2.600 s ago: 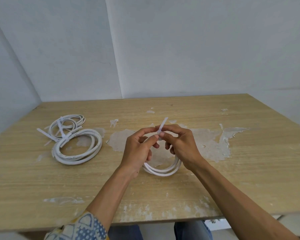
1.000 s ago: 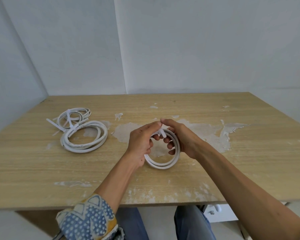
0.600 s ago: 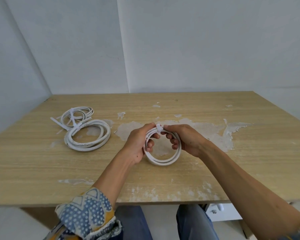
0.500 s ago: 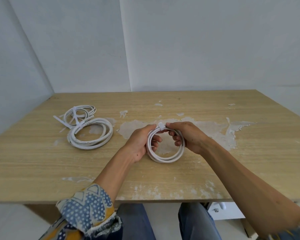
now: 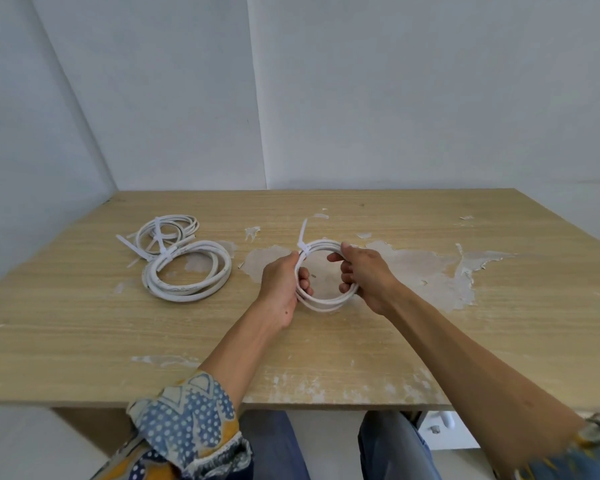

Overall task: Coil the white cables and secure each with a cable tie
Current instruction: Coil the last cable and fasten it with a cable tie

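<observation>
Tied coils [image 5: 224, 268] left of held coil [image 5: 323, 304], apart.

Worn wooden table [image 5: 499, 341], peeling patches; plain white walls [image 5: 395, 98]

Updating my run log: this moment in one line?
left hand: grips white coiled cable; right hand: grips it; white plastic tie: around it, tail up

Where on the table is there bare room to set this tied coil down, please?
The table is bare from the right hand to the right edge, and along the near-left strip in front of the two tied coils. Those coils crowd the far left.
</observation>
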